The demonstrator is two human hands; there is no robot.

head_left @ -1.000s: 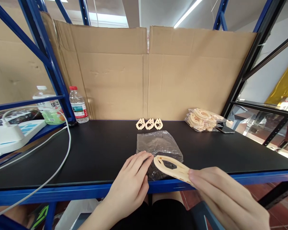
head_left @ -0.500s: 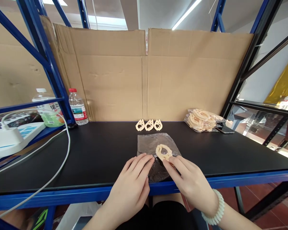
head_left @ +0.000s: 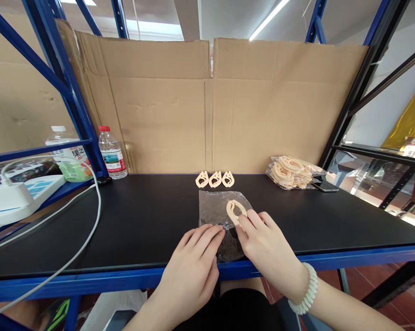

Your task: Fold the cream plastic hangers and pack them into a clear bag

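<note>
Beige plastic clip (head_left: 236,211) lies on a clear plastic bag (head_left: 216,209) in the middle of the black table (head_left: 141,220), a little back from the blue front edge. Going left to right: a white cable (head_left: 90,220) loops over the left part of the table, with a water bottle (head_left: 112,152) standing at the back left corner beside the blue rack post. From the cable to the bag the tabletop is bare. Behind the bag, three small beige clips (head_left: 215,179) sit in a row against the cardboard wall (head_left: 207,105). Farther right, well apart from the hands, a bag of beige clips (head_left: 290,172) rests near the back with a phone (head_left: 323,185) just beside it; open black surface runs from there to the right edge.

Half a second ago the clip sat nearer the front edge, and a second ago the right hand held it up off the table, over the front edge. It has since been slid farther back on the bag, while the left hand has hardly moved.

The left hand (head_left: 193,266) lies flat, fingers loosely spread and nearly straight, their tips pressing the bag's near left part; it grips nothing. The right hand (head_left: 266,250) reaches forward, its fingers extended and slightly parted, fingertips (head_left: 242,219) touching the clip's near end, resting on it rather than closed around it.
</note>
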